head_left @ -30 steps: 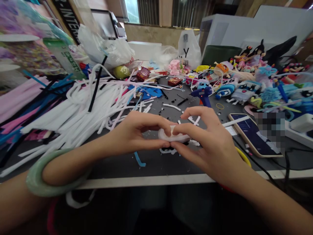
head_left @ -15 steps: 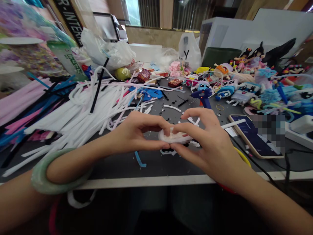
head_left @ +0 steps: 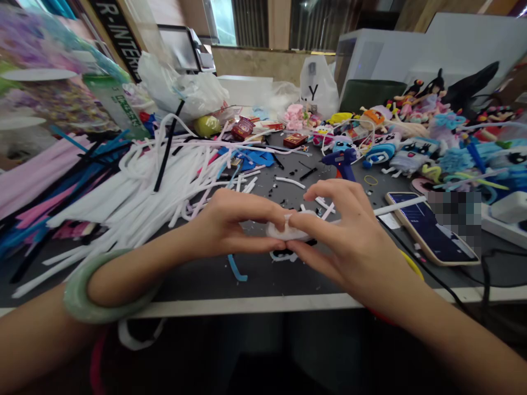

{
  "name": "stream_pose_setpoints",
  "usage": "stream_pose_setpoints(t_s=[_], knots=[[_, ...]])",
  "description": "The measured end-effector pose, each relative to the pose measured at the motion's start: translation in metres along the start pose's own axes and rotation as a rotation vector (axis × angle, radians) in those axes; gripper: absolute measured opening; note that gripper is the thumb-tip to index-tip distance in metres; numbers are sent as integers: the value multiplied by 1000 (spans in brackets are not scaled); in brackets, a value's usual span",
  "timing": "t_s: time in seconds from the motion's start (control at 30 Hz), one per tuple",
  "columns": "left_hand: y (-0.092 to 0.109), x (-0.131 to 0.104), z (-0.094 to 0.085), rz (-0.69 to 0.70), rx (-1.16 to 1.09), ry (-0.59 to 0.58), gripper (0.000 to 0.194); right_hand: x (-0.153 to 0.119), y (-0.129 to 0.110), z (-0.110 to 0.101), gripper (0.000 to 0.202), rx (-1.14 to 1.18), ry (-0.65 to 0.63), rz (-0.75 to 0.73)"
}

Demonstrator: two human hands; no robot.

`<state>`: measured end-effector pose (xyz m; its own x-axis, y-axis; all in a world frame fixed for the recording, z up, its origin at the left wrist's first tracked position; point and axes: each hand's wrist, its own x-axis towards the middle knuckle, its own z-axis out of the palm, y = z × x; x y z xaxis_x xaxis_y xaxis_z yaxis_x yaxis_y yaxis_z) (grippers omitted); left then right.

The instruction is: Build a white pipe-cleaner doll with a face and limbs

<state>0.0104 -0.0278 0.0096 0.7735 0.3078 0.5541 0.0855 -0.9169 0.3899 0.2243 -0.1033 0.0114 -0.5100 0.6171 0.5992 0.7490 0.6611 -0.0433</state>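
The left hand (head_left: 242,222) and right hand (head_left: 349,233) are pinching a white piece (head_left: 297,233), each grip narrow. A glue gun (head_left: 342,158) is resting beyond.

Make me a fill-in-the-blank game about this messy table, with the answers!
1. The small piece that the left hand and right hand pinch is coloured ____.
2. A green bangle circles the person's ____ wrist.
3. At the back, a white bag shows the letter ____.
Missing words: white; left; Y.
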Motion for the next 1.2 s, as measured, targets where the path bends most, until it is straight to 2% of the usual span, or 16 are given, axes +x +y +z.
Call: stream_pose_setpoints(t_s=[0.67,1.2], knots=[[0,1,1,-12,-32,12,12,0,1,-1,21,66,-57,35],[-1,1,2,-15,-48,21,12,-2,2,1,18,48,13,16]])
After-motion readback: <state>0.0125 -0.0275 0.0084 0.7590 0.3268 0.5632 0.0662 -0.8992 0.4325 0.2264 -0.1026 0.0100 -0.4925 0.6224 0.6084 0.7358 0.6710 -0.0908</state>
